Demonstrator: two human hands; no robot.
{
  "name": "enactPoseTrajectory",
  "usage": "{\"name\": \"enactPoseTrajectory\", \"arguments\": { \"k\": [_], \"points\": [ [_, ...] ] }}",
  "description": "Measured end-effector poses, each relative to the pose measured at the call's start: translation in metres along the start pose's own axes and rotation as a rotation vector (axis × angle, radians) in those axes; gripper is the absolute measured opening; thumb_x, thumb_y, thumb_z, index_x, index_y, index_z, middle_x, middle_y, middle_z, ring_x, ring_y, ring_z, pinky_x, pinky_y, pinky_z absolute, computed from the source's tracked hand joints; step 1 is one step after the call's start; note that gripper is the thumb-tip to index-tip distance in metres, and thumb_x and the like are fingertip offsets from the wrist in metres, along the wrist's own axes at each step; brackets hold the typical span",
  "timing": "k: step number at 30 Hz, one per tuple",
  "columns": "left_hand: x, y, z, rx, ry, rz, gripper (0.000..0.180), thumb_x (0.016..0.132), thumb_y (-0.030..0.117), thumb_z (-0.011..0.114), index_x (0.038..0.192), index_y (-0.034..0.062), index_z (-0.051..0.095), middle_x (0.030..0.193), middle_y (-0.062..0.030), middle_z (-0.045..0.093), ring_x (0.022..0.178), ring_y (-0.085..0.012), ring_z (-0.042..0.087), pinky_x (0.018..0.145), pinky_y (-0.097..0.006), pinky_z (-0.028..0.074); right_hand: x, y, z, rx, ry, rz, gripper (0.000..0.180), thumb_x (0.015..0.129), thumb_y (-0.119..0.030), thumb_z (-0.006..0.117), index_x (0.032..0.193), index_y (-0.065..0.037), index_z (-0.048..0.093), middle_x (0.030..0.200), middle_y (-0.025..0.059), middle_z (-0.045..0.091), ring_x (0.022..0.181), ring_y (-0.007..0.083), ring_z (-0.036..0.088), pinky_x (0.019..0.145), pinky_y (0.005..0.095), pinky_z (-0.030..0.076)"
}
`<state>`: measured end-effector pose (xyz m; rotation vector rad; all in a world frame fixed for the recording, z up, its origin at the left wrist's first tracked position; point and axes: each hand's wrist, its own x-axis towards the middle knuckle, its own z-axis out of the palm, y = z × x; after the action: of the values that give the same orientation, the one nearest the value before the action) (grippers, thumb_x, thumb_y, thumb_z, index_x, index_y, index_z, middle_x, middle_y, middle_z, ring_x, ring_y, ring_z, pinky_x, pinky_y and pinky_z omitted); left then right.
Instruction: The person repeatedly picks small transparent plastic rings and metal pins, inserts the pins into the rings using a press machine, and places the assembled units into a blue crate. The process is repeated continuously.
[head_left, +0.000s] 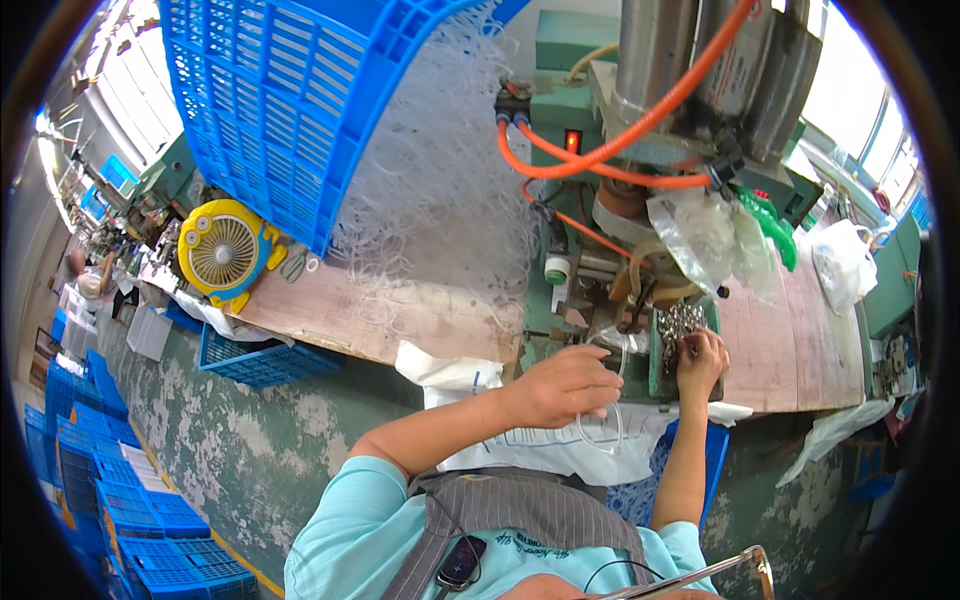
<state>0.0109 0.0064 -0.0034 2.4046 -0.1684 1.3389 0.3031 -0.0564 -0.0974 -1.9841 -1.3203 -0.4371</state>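
Note:
My left hand is closed in front of the machine, its fingers pinched on a clear plastic loop that curves out above and below it. My right hand reaches into a green tray beside the machine's working area. Its fingertips are drawn together at a heap of small shiny metal parts; whatever lies between them is too small to make out. Just left of the tray is the lower end of the green press machine.
Many clear loops spill from a tilted blue crate onto the wooden table. A yellow fan stands at the left. Orange hoses and a plastic bag hang by the machine. White sheeting drapes over the table's front edge.

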Motion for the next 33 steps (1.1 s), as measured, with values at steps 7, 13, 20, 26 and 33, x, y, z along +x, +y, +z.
{"name": "enactPoseTrajectory", "arguments": {
  "k": [7,13,20,26,33],
  "points": [
    [0.014,-0.029,-0.097,0.72,0.132,0.03,0.026,0.08,0.032,0.068,0.099,0.0136,0.066,0.118,-0.0092,0.061,0.107,-0.0285,0.057,0.098,-0.052,0.037,-0.002,-0.002,-0.006,0.176,0.121,0.028,0.007,0.078,-0.01,0.071,0.084,-0.009,0.07,0.09,0.0067,0.067,0.097,0.0265,0.06,0.089,0.0393,0.043],
    [0.086,-0.122,-0.182,1.735,0.098,-0.423,0.04,0.08,0.022,0.07,0.119,0.0138,0.064,0.139,-0.0203,0.043,0.13,-0.0413,0.038,0.101,-0.051,0.036,0.0,-0.005,-0.006,0.17,0.092,0.045,0.005,0.077,-0.01,0.072,0.082,-0.01,0.071,0.08,0.0052,0.066,0.085,0.0252,0.06,0.081,0.0391,0.044],
    [0.114,-0.169,-0.248,1.463,-0.094,-0.88,0.066,0.076,0.027,0.074,0.137,0.0254,0.049,0.145,-0.0193,0.034,0.135,-0.0429,0.03,0.103,-0.058,0.036,-0.002,-0.002,-0.005,0.149,0.112,0.046,0.003,0.077,-0.01,0.071,0.079,-0.008,0.07,0.079,0.0064,0.067,0.084,0.026,0.061,0.081,0.0388,0.044],
    [0.053,-0.146,-0.215,1.521,-0.58,-0.677,0.05,0.075,0.017,0.071,0.122,0.0223,0.055,0.132,-0.0117,0.042,0.133,-0.0396,0.031,0.091,-0.066,0.039,-0.003,0.0,-0.002,0.114,0.097,0.052,0.004,0.078,-0.011,0.07,0.081,-0.008,0.069,0.08,0.0068,0.067,0.085,0.0266,0.061,0.083,0.0389,0.043],
    [0.006,-0.142,-0.185,1.424,-0.832,-0.436,0.032,0.079,0.022,0.06,0.111,0.0215,0.06,0.134,-0.0125,0.048,0.129,-0.0368,0.042,0.09,-0.065,0.037,-0.003,0.001,-0.002,0.11,0.085,0.078,0.004,0.079,-0.012,0.07,0.081,-0.008,0.069,0.081,0.0072,0.068,0.086,0.0268,0.061,0.084,0.0393,0.043]
  ]
}}
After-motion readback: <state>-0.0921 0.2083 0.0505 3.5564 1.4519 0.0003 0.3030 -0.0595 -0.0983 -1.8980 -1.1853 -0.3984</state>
